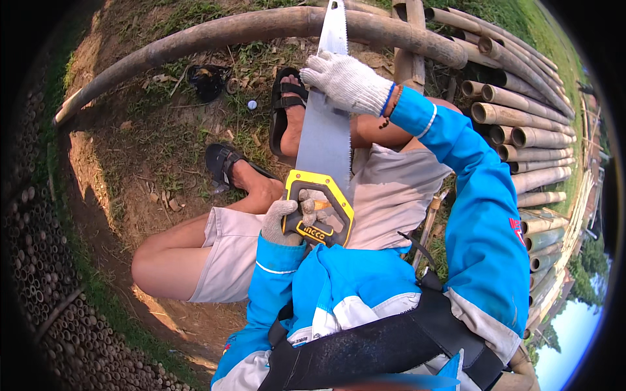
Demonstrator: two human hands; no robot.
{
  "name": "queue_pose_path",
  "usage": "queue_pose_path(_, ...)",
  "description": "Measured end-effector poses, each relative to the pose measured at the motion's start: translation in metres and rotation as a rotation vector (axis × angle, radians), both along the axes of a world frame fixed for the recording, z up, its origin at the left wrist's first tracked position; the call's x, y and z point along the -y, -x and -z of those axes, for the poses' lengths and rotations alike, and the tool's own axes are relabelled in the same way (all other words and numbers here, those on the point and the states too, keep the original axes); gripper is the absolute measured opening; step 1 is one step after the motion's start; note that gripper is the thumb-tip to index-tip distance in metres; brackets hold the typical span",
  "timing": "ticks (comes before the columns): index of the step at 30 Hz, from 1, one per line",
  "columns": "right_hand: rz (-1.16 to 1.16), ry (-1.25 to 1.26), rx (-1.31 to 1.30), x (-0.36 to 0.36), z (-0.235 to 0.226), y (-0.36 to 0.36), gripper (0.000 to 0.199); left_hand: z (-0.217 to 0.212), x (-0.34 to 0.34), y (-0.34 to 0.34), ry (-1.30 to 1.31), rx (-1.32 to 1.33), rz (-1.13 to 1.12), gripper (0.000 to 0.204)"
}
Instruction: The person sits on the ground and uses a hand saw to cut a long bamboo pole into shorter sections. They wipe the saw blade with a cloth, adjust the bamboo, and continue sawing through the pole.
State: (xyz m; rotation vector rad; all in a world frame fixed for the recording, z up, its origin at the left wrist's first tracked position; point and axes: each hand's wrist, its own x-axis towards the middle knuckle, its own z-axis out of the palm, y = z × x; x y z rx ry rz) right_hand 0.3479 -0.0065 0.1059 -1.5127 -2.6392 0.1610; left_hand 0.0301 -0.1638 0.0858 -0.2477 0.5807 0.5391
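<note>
A handsaw point(319, 140) with a grey blade and a yellow and black handle stands upright in front of my body, its tip pointing away from me. My left hand point(282, 220), in a knitted work glove, is closed round the handle, with its fingers through the opening. Farther up, my right hand point(349, 83), in a white knitted glove, lies across the blade with its fingers bent over the left edge. The toothed edge faces right. Beyond the right hand, the blade's tip overlaps a long bamboo pole point(254, 29).
Stacked bamboo poles point(521, 117) lie at the right; many cut bamboo ends point(39, 280) fill the left. The long pole crosses a wooden support point(409, 55). A black plastic bag point(208, 81) and a small white round object point(252, 104) lie on the dirt near my sandals.
</note>
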Motion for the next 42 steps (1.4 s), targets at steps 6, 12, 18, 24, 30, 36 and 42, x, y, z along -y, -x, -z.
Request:
queue_pose_path(6, -0.206, 0.295, -0.139, 0.123, -0.041, 0.047, 0.034, 0.001, -0.002, 0.002, 0.027, 0.014, 0.002, 0.039)
queue_pose_path(12, 0.114, 0.068, 0.013, 0.064, -0.024, -0.003, 0.044, 0.001, 0.001, 0.001, 0.049, -0.093, -0.011, 0.039)
queue_pose_path(18, -0.141, 0.031, -0.018, 0.095, -0.033, 0.014, 0.038, -0.001, 0.0, 0.003, 0.041, -0.041, -0.033, 0.037)
queue_pose_path(24, -0.102, 0.223, -0.18, 0.126, -0.038, 0.005, 0.039, -0.001, 0.001, 0.002, 0.045, -0.015, -0.024, 0.043)
queue_pose_path(30, 0.339, 0.239, -0.712, 0.075, -0.076, -0.041, 0.015, 0.0, -0.003, 0.004, 0.03, 0.027, -0.012, 0.042)
queue_pose_path(36, 0.389, 0.267, -1.274, 0.08, -0.118, -0.076, 0.032, 0.0, -0.001, 0.001, 0.002, 0.09, -0.037, 0.039)
queue_pose_path(42, 0.26, 0.309, -1.385, 0.075, -0.136, -0.061, 0.036, -0.001, 0.002, 0.006, 0.059, -0.061, -0.04, 0.034)
